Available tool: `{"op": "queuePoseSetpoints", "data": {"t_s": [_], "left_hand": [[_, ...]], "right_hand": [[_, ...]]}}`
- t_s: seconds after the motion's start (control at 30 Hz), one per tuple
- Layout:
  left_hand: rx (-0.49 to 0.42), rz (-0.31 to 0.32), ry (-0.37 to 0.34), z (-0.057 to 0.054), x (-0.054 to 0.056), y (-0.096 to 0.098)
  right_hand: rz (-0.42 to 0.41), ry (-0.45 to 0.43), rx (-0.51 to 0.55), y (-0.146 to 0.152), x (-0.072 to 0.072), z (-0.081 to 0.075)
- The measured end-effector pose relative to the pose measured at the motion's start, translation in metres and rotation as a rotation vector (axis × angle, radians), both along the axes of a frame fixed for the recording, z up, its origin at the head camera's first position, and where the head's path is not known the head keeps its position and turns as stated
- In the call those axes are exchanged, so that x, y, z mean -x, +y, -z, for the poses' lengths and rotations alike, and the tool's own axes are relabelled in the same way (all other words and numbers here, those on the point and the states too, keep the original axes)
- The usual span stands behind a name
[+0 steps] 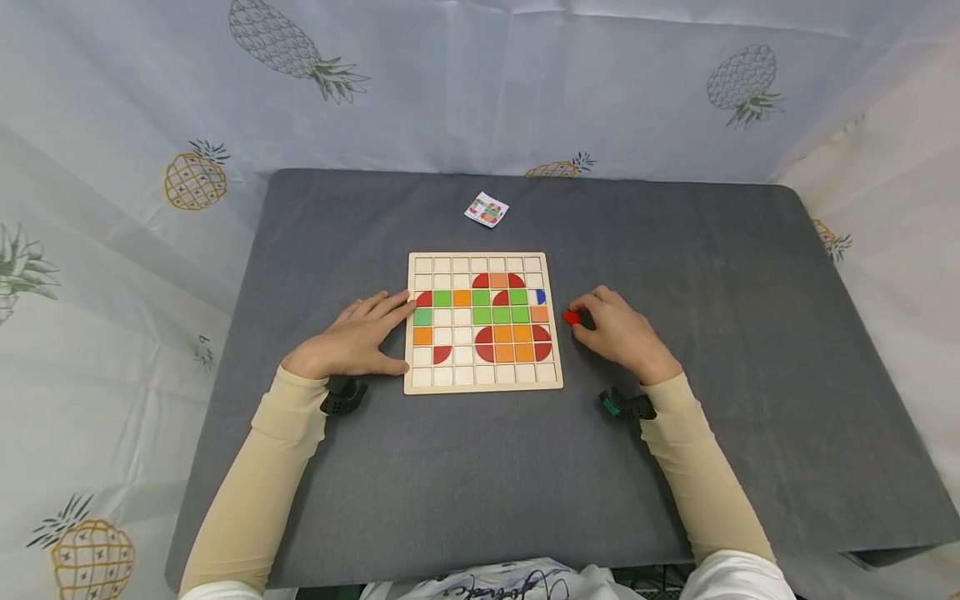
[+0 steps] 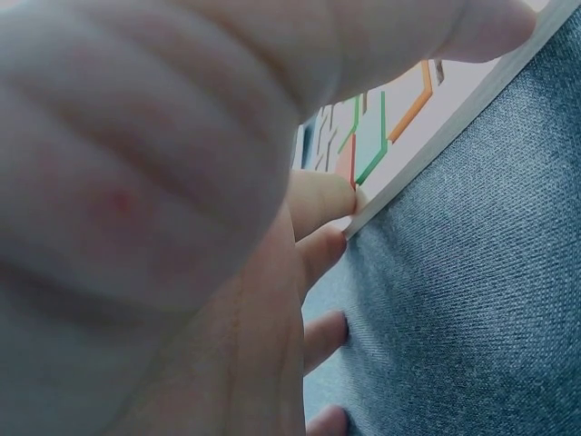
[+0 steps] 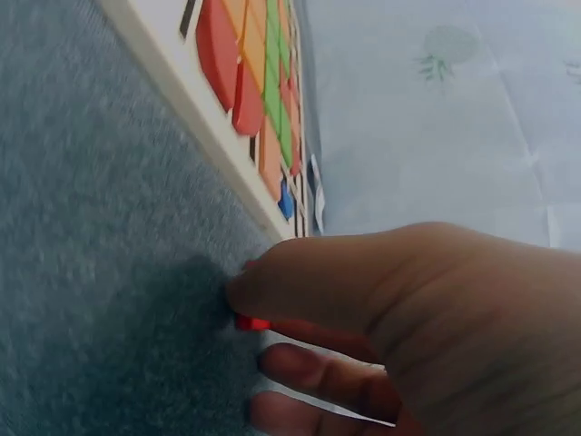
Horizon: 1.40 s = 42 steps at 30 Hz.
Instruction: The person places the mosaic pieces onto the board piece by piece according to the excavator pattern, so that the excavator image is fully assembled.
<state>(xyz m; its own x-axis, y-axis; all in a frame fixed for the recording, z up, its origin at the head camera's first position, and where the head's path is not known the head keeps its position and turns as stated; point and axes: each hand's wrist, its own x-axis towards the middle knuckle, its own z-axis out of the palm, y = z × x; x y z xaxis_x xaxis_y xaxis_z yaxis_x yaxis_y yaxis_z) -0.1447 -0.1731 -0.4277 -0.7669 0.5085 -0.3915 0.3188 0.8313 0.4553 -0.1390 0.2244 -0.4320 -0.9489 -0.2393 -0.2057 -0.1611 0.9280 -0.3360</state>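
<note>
My left hand point(image 1: 356, 337) lies spread along the left side of a wooden grid board point(image 1: 463, 377), its thumb and index finger touching the rim. In the left wrist view the thumb point(image 2: 490, 32) crosses the board's edge. Just off the board's right side, my right hand point(image 1: 618, 329) pinches a small red tile point(image 1: 571, 317) between thumb and fingers. That tile point(image 3: 252, 323) is mostly behind the thumb in the right wrist view, so its full shape is hidden. Red rounded tiles, green tiles point(image 1: 501, 315), orange tiles point(image 1: 513, 342) and one blue tile point(image 1: 541, 297) sit in the board's cells.
A small printed card point(image 1: 486, 210) with a coloured pattern lies behind the board. Everything stands on a grey cloth-covered table point(image 1: 480, 475). A pale curtain point(image 1: 465, 92) with pineapple prints hangs along the back and sides. Each wrist carries a black device point(image 1: 628, 405).
</note>
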Motion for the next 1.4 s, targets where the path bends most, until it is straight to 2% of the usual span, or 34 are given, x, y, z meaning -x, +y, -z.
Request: {"op": "queuePoseSetpoints", "data": {"t_s": [0.13, 0.23, 0.4, 0.6, 0.87, 1.13, 1.4], "left_hand": [[-0.001, 0.0, -0.002, 0.0, 0.0, 0.0], [0.005, 0.004, -0.001, 0.001, 0.001, 0.0], [0.013, 0.004, 0.004, 0.002, 0.001, 0.0], [0.014, 0.002, 0.008, 0.002, 0.001, 0.0], [0.009, 0.001, 0.003, 0.001, 0.001, 0.0], [0.011, 0.019, 0.0, 0.0, 0.002, -0.001], [-0.003, 0.02, -0.001, 0.001, 0.003, -0.004]], "right_hand": [[0.058, 0.055, -0.035, 0.003, 0.005, 0.002], [0.097, 0.129, -0.05, 0.002, 0.006, 0.001], [0.105, 0.208, 0.005, -0.008, 0.008, -0.006], [0.018, 0.257, 0.002, -0.034, 0.013, -0.016], [-0.159, 0.306, 0.016, -0.079, 0.021, -0.021], [-0.343, 0.363, -0.014, -0.126, 0.022, -0.017], [-0.433, 0.331, -0.001, -0.159, 0.016, -0.01]]}}
